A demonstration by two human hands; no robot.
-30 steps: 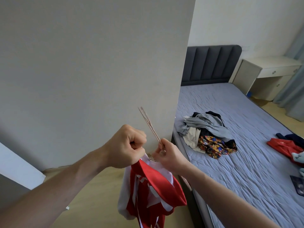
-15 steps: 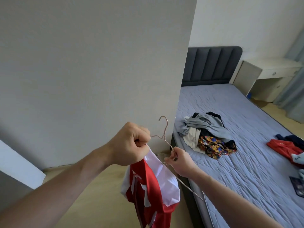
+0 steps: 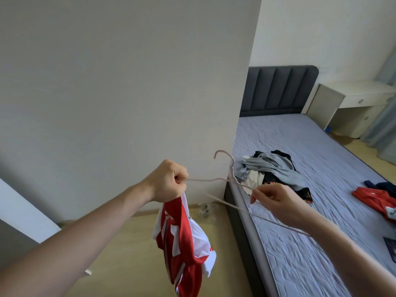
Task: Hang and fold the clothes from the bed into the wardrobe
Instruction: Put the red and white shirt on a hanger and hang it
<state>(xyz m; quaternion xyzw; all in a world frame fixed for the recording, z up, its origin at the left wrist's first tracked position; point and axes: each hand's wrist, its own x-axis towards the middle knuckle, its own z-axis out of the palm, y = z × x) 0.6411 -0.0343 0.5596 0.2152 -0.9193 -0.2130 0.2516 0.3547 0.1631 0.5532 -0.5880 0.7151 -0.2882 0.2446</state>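
Hanger (image 3: 227,179) now level, bed (image 3: 300,243) beside.

A white wall panel (image 3: 128,93) fills the left of the view. Behind it stands a dark padded headboard (image 3: 278,88), and to its right a white desk (image 3: 351,97) with a drawer. A grey curtain (image 3: 383,125) hangs at the far right. The floor (image 3: 120,254) is pale wood, with some crumpled clear plastic (image 3: 206,209) lying on it near the wall.
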